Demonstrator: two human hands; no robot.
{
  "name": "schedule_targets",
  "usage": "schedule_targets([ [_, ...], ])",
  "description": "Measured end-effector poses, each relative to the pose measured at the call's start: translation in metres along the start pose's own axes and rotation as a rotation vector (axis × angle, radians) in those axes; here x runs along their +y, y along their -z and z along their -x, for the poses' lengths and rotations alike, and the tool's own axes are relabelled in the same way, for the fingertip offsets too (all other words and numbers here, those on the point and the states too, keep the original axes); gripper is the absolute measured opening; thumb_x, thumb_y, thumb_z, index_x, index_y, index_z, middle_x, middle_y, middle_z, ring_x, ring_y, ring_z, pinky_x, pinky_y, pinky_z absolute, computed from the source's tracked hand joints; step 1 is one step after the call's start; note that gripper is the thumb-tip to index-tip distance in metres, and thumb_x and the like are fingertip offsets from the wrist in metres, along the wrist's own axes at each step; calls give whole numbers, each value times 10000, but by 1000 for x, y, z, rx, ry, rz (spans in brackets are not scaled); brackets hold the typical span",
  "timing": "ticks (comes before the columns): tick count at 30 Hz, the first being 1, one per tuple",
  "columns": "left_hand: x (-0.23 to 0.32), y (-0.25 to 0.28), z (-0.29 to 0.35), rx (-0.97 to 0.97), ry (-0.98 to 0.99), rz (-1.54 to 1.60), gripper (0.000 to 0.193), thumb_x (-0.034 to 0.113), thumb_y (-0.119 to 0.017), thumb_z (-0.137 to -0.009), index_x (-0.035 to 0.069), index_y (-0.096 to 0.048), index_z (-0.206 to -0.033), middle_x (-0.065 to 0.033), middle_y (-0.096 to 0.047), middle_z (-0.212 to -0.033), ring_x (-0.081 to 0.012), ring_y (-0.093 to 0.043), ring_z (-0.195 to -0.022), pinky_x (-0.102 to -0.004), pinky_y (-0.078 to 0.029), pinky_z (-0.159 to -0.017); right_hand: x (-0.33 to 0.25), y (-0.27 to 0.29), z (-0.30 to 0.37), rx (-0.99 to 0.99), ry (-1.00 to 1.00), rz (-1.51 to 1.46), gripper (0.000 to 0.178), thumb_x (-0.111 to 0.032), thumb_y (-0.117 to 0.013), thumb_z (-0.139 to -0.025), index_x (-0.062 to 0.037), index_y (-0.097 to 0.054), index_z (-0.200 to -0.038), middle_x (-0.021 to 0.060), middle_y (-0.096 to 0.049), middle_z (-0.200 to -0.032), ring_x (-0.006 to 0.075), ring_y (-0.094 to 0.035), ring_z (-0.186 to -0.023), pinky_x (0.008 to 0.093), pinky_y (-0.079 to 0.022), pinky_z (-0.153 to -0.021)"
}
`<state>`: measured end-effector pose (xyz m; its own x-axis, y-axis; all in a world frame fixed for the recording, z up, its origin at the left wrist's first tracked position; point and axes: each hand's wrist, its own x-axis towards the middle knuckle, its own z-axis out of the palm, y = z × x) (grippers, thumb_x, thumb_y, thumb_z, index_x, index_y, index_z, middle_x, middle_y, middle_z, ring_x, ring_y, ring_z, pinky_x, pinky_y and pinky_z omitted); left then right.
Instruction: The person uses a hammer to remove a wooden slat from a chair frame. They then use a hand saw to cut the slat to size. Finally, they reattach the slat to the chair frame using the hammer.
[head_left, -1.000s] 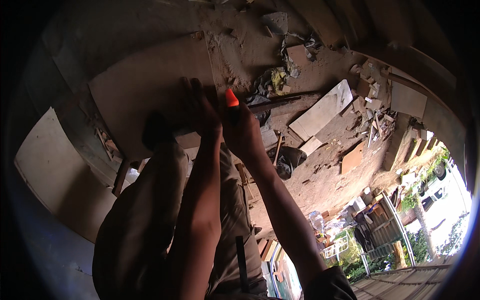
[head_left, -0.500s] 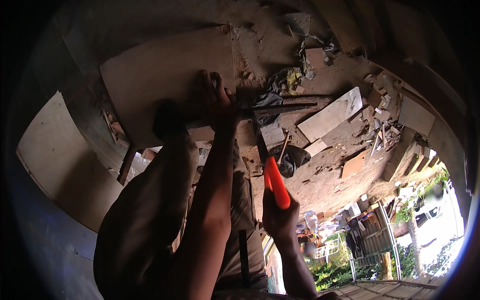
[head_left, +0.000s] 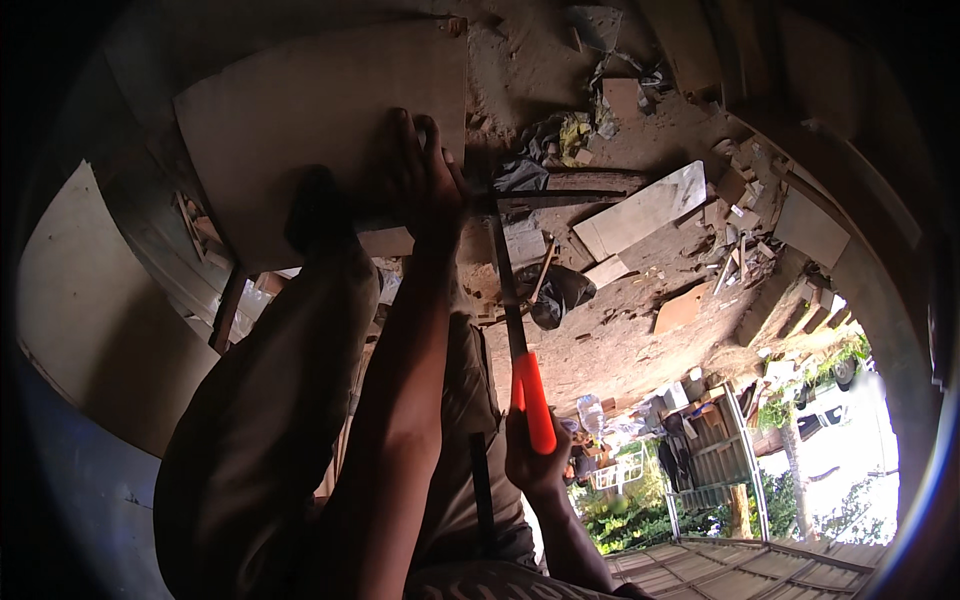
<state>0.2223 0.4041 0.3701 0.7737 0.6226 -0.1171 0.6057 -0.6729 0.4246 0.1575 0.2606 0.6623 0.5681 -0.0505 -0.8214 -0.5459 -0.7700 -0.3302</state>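
My left hand (head_left: 428,185) lies on a wide flat wooden board (head_left: 290,110), near its right edge, its fingers stretched forward. Lower right, my right hand (head_left: 535,455) is closed around the orange handle (head_left: 534,405) of a handsaw. The saw's dark narrow blade (head_left: 508,285) runs up from the handle to the board's right edge, beside my left wrist. In shadow, the exact point where blade and wood meet is hard to make out. A dark shoe (head_left: 318,205) presses on the board left of my left hand.
Pale offcuts (head_left: 645,210) and scraps litter the dirt floor on the right, with a black plastic bag (head_left: 562,297) among them. Another large panel (head_left: 100,310) leans at the left. A dark wooden strip (head_left: 565,198) lies beyond the blade. Daylight enters lower right.
My right hand has drawn the saw back toward my body, showing more of the blade. My left hand stays on the board. The whole view has shifted slightly.
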Motion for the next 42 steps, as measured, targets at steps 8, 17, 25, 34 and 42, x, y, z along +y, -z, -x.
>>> schedule_targets([
  [8, 12, 7, -14, -178, 117, -11, 528, 195, -535, -864, 95, -445, -1375, -165, -306, -1522, -351, -276, -1414, -575, -194, -1130, -21, -35, -151, 70, 147, -116, 251, -163, -620, -915, 49, -571, -791, 79, -549, -573, 69, -531, -602, 324, -415, -497],
  [17, 2, 7, -13, -66, 81, -29, 530, 182, -521, -862, 90, -449, -1379, -169, -346, -1502, -340, -322, -1397, -547, -221, -1134, 3, -5, -32, 76, -114, -304, 222, -184, -629, -893, 24, -613, -819, 14, -548, -608, 62, -514, -565, 264, -412, -505],
  [25, 7, 2, -12, -53, 71, 19, 511, 199, -499, -880, 84, -454, -1375, -157, -348, -1507, -395, -332, -1375, -590, -215, -1130, -16, 3, -28, 95, 39, -234, 163, -23, -530, -884, -10, -513, -722, -59, -385, -586, 14, -374, -539, 220, -304, -479],
  [34, 3, 2, -8, -51, 82, 65, 520, 232, -515, -882, 82, -436, -1373, -162, -338, -1509, -351, -317, -1392, -570, -247, -1120, -2, -41, -134, 93, 87, -60, 179, -113, -590, -912, -15, -555, -767, -38, -478, -611, 19, -453, -573, 233, -376, -475],
  [42, 0, 3, -3, 16, 36, 74, 531, 179, -492, -868, 96, -437, -1390, -163, -337, -1508, -376, -311, -1390, -568, -224, -1130, -31, 54, 69, -45, -48, 0, 289, -91, -567, -885, 63, -634, -1120, 40, -632, -705, 76, -583, -625, 241, -454, -568],
])
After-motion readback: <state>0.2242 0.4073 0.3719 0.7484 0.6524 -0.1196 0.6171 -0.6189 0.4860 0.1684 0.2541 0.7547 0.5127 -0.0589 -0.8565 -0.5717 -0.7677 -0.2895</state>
